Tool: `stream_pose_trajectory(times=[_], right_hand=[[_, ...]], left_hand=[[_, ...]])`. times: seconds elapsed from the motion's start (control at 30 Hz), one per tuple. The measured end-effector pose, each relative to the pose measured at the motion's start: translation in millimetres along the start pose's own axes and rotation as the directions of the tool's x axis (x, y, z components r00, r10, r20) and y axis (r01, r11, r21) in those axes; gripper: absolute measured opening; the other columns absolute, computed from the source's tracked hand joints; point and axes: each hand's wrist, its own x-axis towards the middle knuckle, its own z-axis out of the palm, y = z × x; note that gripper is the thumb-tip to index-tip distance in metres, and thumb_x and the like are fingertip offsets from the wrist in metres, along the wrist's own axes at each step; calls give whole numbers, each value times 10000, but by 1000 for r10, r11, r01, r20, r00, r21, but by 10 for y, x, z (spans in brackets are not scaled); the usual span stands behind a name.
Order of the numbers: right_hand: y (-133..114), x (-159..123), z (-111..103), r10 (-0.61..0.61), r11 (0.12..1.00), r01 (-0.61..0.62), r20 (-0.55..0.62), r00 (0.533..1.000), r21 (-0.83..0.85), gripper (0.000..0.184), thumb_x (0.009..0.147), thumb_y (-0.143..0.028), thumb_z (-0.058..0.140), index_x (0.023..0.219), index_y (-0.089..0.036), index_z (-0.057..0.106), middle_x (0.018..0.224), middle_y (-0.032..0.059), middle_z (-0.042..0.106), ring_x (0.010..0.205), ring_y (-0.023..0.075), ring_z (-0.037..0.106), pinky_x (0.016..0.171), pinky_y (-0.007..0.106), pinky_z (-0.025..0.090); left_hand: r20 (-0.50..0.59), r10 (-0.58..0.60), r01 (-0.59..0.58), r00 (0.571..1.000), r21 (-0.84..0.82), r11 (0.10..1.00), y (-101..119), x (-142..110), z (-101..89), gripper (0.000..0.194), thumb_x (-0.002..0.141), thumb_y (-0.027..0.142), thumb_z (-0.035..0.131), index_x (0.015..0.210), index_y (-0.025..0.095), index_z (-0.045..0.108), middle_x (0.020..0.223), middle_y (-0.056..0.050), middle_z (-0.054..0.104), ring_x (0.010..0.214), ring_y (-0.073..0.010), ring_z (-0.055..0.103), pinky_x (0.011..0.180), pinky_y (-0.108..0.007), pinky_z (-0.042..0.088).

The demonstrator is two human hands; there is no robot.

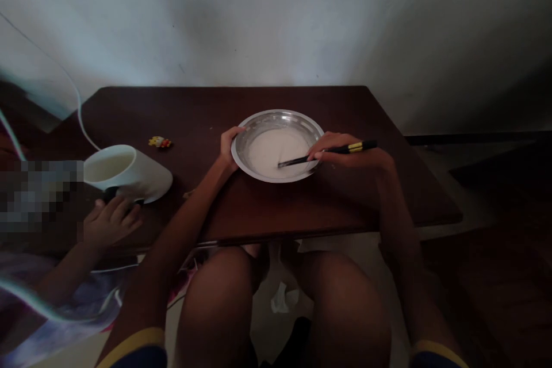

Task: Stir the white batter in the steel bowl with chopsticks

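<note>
Two chopsticks, as far as I can count, sit in the right grip, fingers closed around them. From it they run leftward, the long axis nearly crosswise, tips in the pale mixture. The right grip is nearer these; the left grip holds the opposite rim of the steel bowl, mid-tabletop. My count: one bowl, one white pot to the left, one small toy figure behind it, one co-worker's hand at the pot's handle.
</note>
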Motion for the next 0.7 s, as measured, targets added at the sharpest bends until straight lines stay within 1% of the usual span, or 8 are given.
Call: stream_pose_trajectory(times=[0.07, 0.17, 0.23, 0.33, 0.4, 0.5, 0.6, 0.7], right_hand=[[-29, 60, 80, -28, 1000, 28, 16, 999, -4, 371, 1051, -550, 649, 1065, -258, 878, 1115, 67, 861, 1118, 251, 759, 1064, 415, 571], [6, 72, 104, 53, 990, -73, -167, 984, -120, 341, 1059, -517, 649, 1071, -261, 873, 1141, 69, 856, 1174, 280, 741, 1098, 465, 545], [34, 14, 31, 91, 983, -123, -216, 972, -138, 352, 1057, -535, 646, 1040, -268, 874, 1103, 69, 857, 1138, 284, 743, 1073, 475, 556], [9, -37, -43, 38, 999, -40, -55, 998, -36, 394, 1060, -565, 624, 1005, -267, 876, 1049, 66, 861, 1065, 253, 758, 1018, 424, 587], [-25, -1, 1, -16, 1000, 16, 27, 1000, 14, 380, 1059, -545, 630, 1030, -258, 877, 1077, 64, 865, 1078, 242, 765, 1032, 407, 585], [-10, 63, 86, 2, 999, -5, -85, 996, -39, 355, 1050, -516, 651, 1052, -240, 873, 1131, 74, 862, 1126, 262, 762, 1082, 436, 565], [45, 27, 40, 66, 992, -85, -198, 978, -89, 371, 1046, -538, 648, 1009, -243, 870, 1082, 79, 858, 1084, 275, 763, 1041, 451, 579], [18, -7, -15, 47, 999, -48, -45, 998, -18, 372, 1047, -548, 644, 1009, -253, 868, 1055, 72, 856, 1038, 252, 771, 973, 407, 602]], left_hand=[[-3, -2, 2, 1000, -3, 1000, -2, 16, -8, 92, 802, 285, 708, 773, 199, 725, 702, -49, 767, 898, -318, 801, 848, -391, 653], [2, 6, -6, 1000, 8, 1000, -13, 44, -21, 125, 810, 318, 731, 751, 210, 710, 669, -40, 750, 882, -319, 799, 845, -391, 653], [3, 14, -14, 1000, 9, 1000, -24, 53, -25, 126, 806, 323, 733, 748, 213, 713, 659, -40, 746, 876, -321, 798, 841, -395, 653], [-4, 31, -31, 999, 5, 999, -32, 48, -23, 99, 783, 306, 735, 753, 212, 727, 666, -43, 756, 880, -323, 801, 834, -394, 653], [9, 36, -36, 999, 3, 999, -29, 40, -18, 106, 763, 313, 761, 774, 209, 744, 698, -50, 775, 905, -335, 805, 839, -398, 654], [21, 26, -26, 999, 0, 1000, -17, 28, -8, 138, 747, 335, 787, 791, 208, 751, 737, -55, 793, 932, -355, 810, 844, -414, 658], [14, 8, -8, 1000, -7, 1000, -9, 19, -6, 123, 744, 315, 766, 790, 203, 743, 751, -57, 797, 923, -351, 812, 845, -418, 659], [27, 8, -8, 1000, -9, 1000, -11, 23, -13, 113, 741, 297, 751, 793, 197, 737, 757, -57, 796, 926, -344, 811, 858, -416, 656]])
